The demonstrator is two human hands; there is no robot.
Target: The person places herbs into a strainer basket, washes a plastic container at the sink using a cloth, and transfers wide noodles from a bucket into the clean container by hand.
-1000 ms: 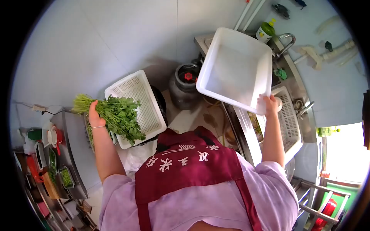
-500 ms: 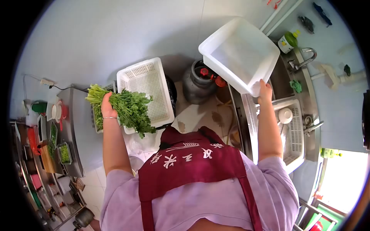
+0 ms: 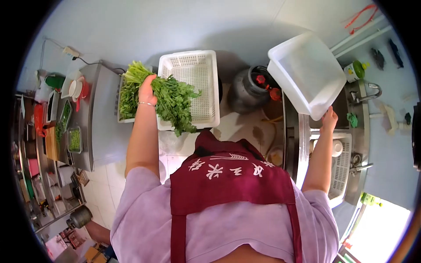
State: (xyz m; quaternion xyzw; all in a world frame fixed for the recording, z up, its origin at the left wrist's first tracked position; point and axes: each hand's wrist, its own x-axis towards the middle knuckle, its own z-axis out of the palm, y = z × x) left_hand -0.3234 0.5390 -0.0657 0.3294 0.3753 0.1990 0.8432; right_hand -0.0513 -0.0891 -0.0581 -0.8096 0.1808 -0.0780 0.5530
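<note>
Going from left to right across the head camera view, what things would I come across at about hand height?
Steel counter → left hand gripping a bunch of greens → white slotted basket → gas cylinder → white tub, held by the right hand → sink tap.

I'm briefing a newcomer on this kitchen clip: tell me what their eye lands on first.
First, the bunch of greens gripped in the left hand, held over a white slotted basket. Next, the big white tub tilted up at upper right, held at its edge by the right hand above the sink.

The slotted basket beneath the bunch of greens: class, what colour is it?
White. The slotted basket shows best in the head view, under the greens gripped by the left hand.
</note>
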